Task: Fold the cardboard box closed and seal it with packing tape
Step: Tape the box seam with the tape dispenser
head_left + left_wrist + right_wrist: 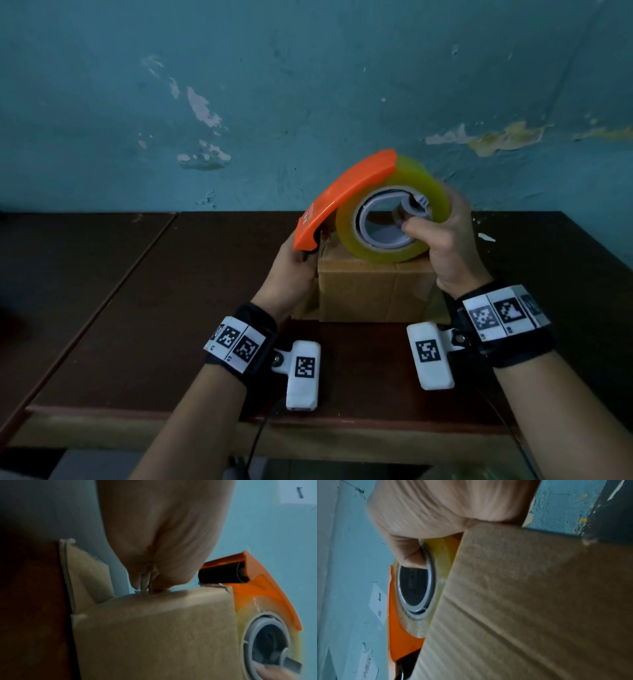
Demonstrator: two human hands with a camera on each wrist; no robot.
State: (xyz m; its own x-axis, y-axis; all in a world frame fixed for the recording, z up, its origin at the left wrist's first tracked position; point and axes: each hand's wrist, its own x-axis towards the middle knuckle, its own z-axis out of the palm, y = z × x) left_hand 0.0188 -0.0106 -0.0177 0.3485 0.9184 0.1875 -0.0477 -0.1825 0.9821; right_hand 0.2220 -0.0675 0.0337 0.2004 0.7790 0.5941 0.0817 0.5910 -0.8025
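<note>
**Tape dispenser held over the box, both hands on it**

From where I am standing, a peeling teal wall (308, 85) is filling the back of the room, and a dark brown wooden table (137, 308) is running along in front of it. A small cardboard box (373, 287) is sitting on that table, near the middle and well back from the front edge, directly ahead of the person. One side flap (85, 577) is sticking out from the box on its left; whether the top flaps are fully down I cannot tell, since the dispenser is covering them.

Just above the box top, a roll of yellowish clear packing tape (394, 219) is sitting upright in an orange tape dispenser (342, 195), its open grey core facing the person. The orange guard is curving over the left and upper part of the roll, with a black roller (221, 574) under its toothed end.

The right hand (445, 246) is gripping the roll from the right, its thumb hooked into the core and its fingers wrapping round the outer rim. The left hand (294, 274) is holding up at the lower end of the orange guard, fingers curled and pinched together at the box's top edge; in the left wrist view they are seeming to nip something thin and clear there, though it is too blurred to name. Both wrists are wearing black bands with printed square markers
</note>
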